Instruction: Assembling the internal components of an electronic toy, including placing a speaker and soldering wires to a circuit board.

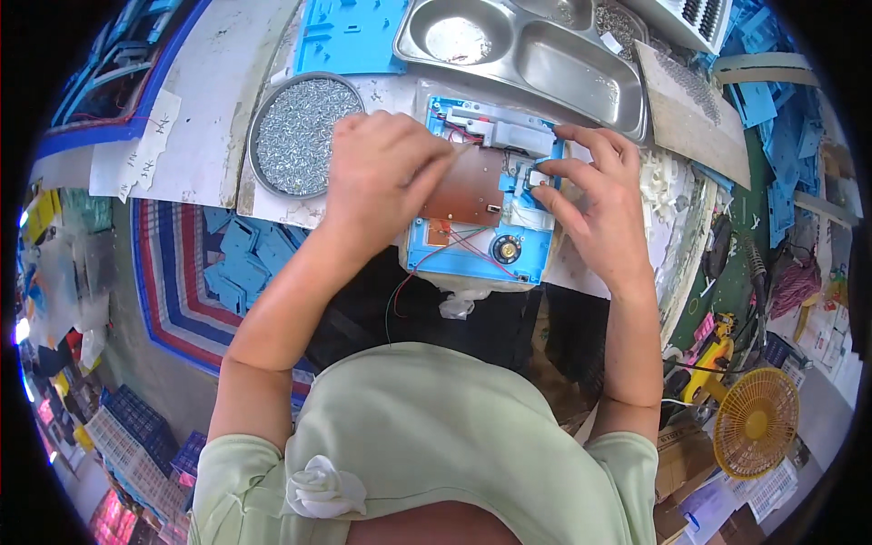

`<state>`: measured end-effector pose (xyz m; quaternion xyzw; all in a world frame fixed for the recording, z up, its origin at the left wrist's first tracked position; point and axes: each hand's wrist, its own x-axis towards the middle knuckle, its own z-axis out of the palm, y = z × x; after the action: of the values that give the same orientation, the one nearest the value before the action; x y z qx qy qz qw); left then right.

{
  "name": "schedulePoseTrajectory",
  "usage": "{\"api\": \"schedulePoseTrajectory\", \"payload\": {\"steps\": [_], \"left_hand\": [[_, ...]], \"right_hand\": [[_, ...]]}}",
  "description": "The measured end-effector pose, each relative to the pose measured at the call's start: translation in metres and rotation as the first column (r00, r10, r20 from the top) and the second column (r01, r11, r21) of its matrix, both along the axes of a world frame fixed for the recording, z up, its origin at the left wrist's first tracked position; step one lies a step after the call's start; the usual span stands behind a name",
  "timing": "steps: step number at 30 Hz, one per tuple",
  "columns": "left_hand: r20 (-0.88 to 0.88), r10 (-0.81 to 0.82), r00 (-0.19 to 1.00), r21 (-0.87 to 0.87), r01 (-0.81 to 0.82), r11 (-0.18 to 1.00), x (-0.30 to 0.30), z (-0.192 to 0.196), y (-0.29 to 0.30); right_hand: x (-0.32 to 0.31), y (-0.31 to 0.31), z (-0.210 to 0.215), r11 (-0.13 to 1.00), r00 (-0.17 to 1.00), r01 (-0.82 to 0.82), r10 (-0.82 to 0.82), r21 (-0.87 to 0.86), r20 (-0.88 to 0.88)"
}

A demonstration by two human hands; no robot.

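Observation:
A light blue plastic housing (472, 262) lies in front of me with its inside facing up. It carries a brown circuit board (465, 191), a grey-white mechanism (513, 134) along the far edge, a round black speaker (506, 249) and thin red and dark wires (413, 271). My left hand (381, 173) is over the board's left side, fingertips pinched together; whatever they hold is hidden. At the housing's right side, my right hand (599, 195) has its thumb and a finger on either side of a small white part (538, 178). Its index finger reaches toward the far right corner.
A round bowl of small screws (304, 136) stands left of the housing. Behind it are a steel compartment tray (531, 59) and blue plastic panels (350, 36). White plastic pieces (661, 191) lie at the right. A striped bag (173, 272) holds blue parts; a yellow fan (756, 422) stands lower right.

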<state>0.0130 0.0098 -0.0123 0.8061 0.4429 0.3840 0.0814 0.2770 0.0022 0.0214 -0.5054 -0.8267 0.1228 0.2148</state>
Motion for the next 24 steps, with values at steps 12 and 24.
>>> {"api": "schedulePoseTrajectory", "payload": {"steps": [12,24], "left_hand": [[0.084,-0.169,0.982,0.110,0.160,0.981,0.010,-0.003,-0.014],[0.179,-0.166,0.970,0.001,0.168,0.986,0.009,-0.011,-0.014]], "right_hand": [[-0.041,0.011,-0.003,0.956,0.979,-0.145,0.177,0.254,-0.106],[-0.039,0.015,-0.010,0.955,0.973,-0.154,0.190,0.252,-0.127]]}}
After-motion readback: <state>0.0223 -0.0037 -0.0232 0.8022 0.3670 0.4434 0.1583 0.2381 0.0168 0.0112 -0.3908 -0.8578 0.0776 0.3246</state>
